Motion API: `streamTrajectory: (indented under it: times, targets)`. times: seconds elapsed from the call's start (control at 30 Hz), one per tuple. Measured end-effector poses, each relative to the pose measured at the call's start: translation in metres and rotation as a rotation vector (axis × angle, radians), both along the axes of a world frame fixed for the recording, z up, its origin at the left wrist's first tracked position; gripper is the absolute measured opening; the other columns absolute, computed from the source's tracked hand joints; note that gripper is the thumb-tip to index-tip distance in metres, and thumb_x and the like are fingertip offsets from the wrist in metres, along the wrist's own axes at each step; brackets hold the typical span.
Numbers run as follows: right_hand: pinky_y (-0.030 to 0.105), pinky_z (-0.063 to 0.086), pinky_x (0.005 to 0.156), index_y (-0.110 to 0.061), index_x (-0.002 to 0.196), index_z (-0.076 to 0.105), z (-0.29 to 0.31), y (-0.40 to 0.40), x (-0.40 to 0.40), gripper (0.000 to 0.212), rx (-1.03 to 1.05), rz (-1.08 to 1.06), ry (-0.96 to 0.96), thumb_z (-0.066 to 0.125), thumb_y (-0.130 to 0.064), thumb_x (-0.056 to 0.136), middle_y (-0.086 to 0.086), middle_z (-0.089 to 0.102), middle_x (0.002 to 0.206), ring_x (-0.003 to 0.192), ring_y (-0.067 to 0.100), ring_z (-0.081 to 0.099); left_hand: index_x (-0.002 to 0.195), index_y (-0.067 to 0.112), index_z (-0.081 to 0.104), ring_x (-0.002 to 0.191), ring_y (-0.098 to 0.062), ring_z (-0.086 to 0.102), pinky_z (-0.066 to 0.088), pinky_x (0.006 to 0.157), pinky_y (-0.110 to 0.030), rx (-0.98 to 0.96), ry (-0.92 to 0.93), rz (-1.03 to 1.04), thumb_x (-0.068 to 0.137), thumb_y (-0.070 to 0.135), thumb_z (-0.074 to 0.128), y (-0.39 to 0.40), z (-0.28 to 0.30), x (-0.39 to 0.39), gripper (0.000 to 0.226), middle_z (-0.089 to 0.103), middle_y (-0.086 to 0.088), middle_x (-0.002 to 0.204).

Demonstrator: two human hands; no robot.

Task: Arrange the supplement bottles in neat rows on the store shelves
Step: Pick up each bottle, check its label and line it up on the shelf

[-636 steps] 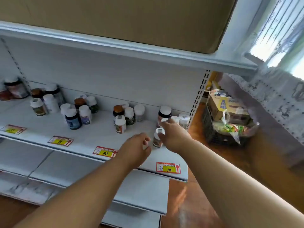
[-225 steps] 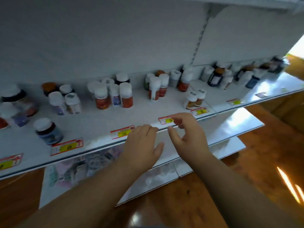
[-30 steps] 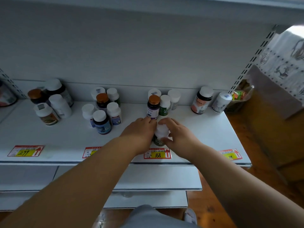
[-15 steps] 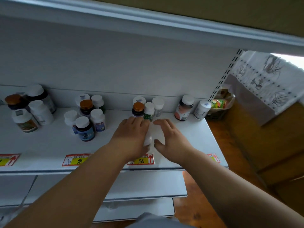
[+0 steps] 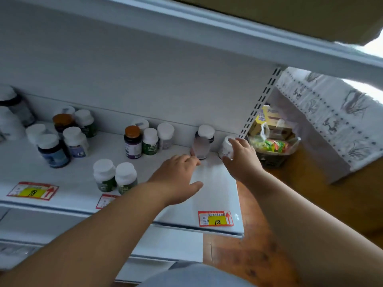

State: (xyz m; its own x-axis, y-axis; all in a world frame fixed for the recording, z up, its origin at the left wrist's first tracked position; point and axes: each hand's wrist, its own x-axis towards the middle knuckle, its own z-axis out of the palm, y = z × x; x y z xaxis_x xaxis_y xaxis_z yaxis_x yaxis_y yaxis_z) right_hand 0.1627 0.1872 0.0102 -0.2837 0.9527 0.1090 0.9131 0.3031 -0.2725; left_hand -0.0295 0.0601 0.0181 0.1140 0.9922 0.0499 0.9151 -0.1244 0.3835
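Supplement bottles stand in loose groups on the white shelf (image 5: 217, 193). Near the front edge, two white-capped green bottles (image 5: 115, 177) stand side by side. Behind them is a cluster with an orange-capped dark bottle (image 5: 133, 141). At the shelf's right end my right hand (image 5: 243, 160) curls round a small white bottle (image 5: 225, 147) by the back wall, fingers over its top and thumb below. My left hand (image 5: 178, 179) reaches flat over the shelf. Its straight fingertips are at the base of a white-capped pinkish bottle (image 5: 202, 143) and hold nothing.
More bottles crowd the shelf's left part (image 5: 62, 139). Red and yellow price tags (image 5: 216, 218) line the front edge. A cardboard box (image 5: 290, 15) lies on the shelf above. Past the right upright, a basket of packaged goods (image 5: 271, 141) sits on the wooden floor.
Both hands have left the bottle by the middle price tag and moved right. My right hand now wraps the white bottle at the shelf's end; my left hand reaches toward the pinkish bottle.
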Motion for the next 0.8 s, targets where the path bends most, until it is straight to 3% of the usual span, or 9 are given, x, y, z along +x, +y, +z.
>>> streamTrajectory:
  times: [0.07,0.13,0.23,0.3,0.43,0.47,0.57,0.67,0.8]
  targets:
    - [0.043,0.029,0.112,-0.025,0.148,0.029,-0.005,0.019,0.004,0.066,-0.078,0.019,-0.067,0.056,-0.040,0.089,0.004,0.022,0.157,0.140,0.033,0.026,0.140,0.024,0.036,0.128,-0.021,0.037,0.032,0.106,-0.036,-0.009,-0.042,0.048,0.089,0.051,0.052,0.006,-0.006,0.014,0.059,0.043,0.000,0.141]
    - [0.043,0.032,0.110,-0.023,0.142,0.036,-0.013,0.029,0.006,0.058,-0.043,0.055,-0.076,0.056,-0.035,0.089,0.007,0.029,0.153,0.135,0.035,0.031,0.140,0.023,0.037,0.128,-0.021,0.038,0.034,0.105,-0.036,-0.016,-0.078,0.085,0.089,0.050,0.053,0.009,-0.012,0.024,0.060,0.045,-0.001,0.141]
    - [0.041,0.039,0.093,-0.021,0.116,0.048,-0.015,0.035,0.010,0.031,0.115,0.072,-0.040,0.058,-0.029,0.087,0.008,0.052,0.128,0.111,0.032,0.043,0.140,0.024,0.036,0.128,-0.021,0.039,0.035,0.105,-0.038,-0.048,-0.125,0.132,0.089,0.051,0.053,0.011,-0.020,0.035,0.061,0.044,0.000,0.142]
    - [0.036,0.041,0.084,-0.024,0.106,0.049,-0.010,0.036,0.010,0.026,0.112,0.101,-0.005,0.062,-0.034,0.085,0.005,0.058,0.115,0.104,0.028,0.045,0.141,0.025,0.035,0.127,-0.019,0.040,0.037,0.104,-0.037,-0.059,-0.168,0.168,0.088,0.051,0.054,0.012,-0.024,0.039,0.061,0.044,0.001,0.142]
    - [0.010,0.039,0.045,-0.039,0.098,0.049,0.010,0.012,0.007,0.031,-0.127,0.174,0.347,0.068,-0.051,0.077,-0.012,0.063,0.089,0.073,0.004,0.058,0.144,0.032,0.028,0.128,-0.013,0.042,0.040,0.102,-0.034,-0.080,-0.425,0.304,0.084,0.049,0.065,0.010,-0.027,0.037,0.072,0.037,0.007,0.147]
    - [0.009,0.039,0.041,-0.040,0.096,0.051,0.013,0.003,0.004,0.029,-0.209,0.206,0.425,0.067,-0.055,0.076,-0.013,0.064,0.084,0.068,0.002,0.061,0.144,0.035,0.028,0.125,-0.010,0.044,0.042,0.100,-0.033,-0.111,-0.514,0.318,0.083,0.049,0.068,0.008,-0.026,0.035,0.075,0.038,0.011,0.146]
    - [0.012,0.045,0.046,-0.041,0.092,0.055,0.024,-0.022,-0.006,0.039,-0.322,0.244,0.517,0.062,-0.071,0.070,-0.011,0.066,0.083,0.067,0.004,0.064,0.128,0.040,0.045,0.102,0.004,0.056,0.049,0.088,-0.025,-0.206,-0.665,0.252,0.078,0.048,0.073,0.001,-0.023,0.027,0.057,0.057,0.017,0.129]
    - [0.018,0.050,0.051,-0.038,0.091,0.055,0.035,-0.042,-0.013,0.042,-0.329,0.230,0.498,0.057,-0.075,0.070,-0.010,0.066,0.084,0.068,0.007,0.065,0.113,0.041,0.053,0.092,0.004,0.062,0.053,0.084,-0.026,-0.233,-0.743,0.207,0.072,0.051,0.074,-0.011,-0.023,0.019,0.047,0.065,0.021,0.108]
    - [0.034,0.059,0.072,-0.028,0.101,0.063,0.043,-0.063,-0.011,0.020,-0.517,0.275,0.657,0.068,-0.038,0.084,-0.005,0.067,0.096,0.086,0.018,0.067,0.116,0.041,0.047,0.096,0.000,0.060,0.052,0.079,-0.022,-0.208,-0.781,0.182,0.071,0.048,0.078,-0.027,-0.023,0.007,0.056,0.060,0.020,0.109]
